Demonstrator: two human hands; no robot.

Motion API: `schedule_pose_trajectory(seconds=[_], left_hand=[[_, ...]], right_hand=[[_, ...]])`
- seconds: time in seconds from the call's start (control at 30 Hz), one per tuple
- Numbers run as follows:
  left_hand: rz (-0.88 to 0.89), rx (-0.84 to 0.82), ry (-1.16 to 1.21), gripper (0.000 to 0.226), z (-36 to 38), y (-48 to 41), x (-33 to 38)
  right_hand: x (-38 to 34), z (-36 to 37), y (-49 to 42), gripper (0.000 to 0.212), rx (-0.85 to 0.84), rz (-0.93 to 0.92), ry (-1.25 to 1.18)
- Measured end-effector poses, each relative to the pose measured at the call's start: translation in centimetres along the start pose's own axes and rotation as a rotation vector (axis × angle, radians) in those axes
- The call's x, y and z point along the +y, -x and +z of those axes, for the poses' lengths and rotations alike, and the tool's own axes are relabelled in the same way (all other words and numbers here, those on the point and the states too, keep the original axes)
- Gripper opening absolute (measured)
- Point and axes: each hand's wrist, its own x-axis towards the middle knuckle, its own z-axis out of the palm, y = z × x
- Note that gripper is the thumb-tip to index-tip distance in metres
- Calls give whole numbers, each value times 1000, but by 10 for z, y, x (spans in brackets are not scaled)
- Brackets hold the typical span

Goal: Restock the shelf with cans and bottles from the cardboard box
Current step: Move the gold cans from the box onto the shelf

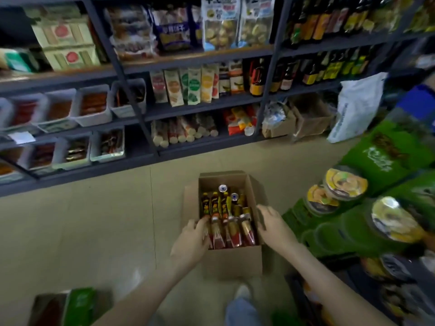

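A cardboard box (pixel 231 262) of bottles (pixel 233 231) and cans (pixel 222 188) sits on the tan shop floor (pixel 94 231) before the full shelf (pixel 200 108), with green packs (pixel 386 158) close on its right. The right hand (pixel 273 225) lies flat and loose on the box's right wall. The left hand (pixel 191 241) is at the left edge, and I cannot tell if it holds anything.

2 bare forearms run to the left hand (pixel 190 241) and right hand (pixel 273 225). Below the fingers (pixel 202 224), 1 leg wears light blue jeans (pixel 242 311) and a white shoe (pixel 242 291).
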Motion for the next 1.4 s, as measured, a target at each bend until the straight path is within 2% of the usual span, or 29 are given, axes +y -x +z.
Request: schedule_pose_trajectory(seconds=[0.17,0.37,0.63,0.73,0.83,0.93,1.07,1.2,1.4], left_hand=[[-63,-58,49,50,26,-86,-6],[-55,-169,21,57,62,-175,-33],[10,-278,-63,57,164,-310,-101],[12,-297,-141,65,230,-351,-127],[140,-354,-178,73,304,-379,-149],[137,-291,-229,72,361,-414,-166],[68,-210,-268,69,405,-444,-179],[11,-199,-224,68,421,-456,-178],[52,-145,-228,64,442,-455,-184]], right_hand=[[24,23,-91,53,-110,11,28],[52,71,-171,64,-278,110,96],[126,187,-276,68,-340,255,147],[169,247,-310,72,-352,162,275],[212,307,-343,85,-450,20,529],[252,356,-378,94,-486,-66,723],[289,394,-406,107,-537,-79,964],[314,413,-426,97,-541,-111,1050],[333,423,-439,81,-522,-242,1028]])
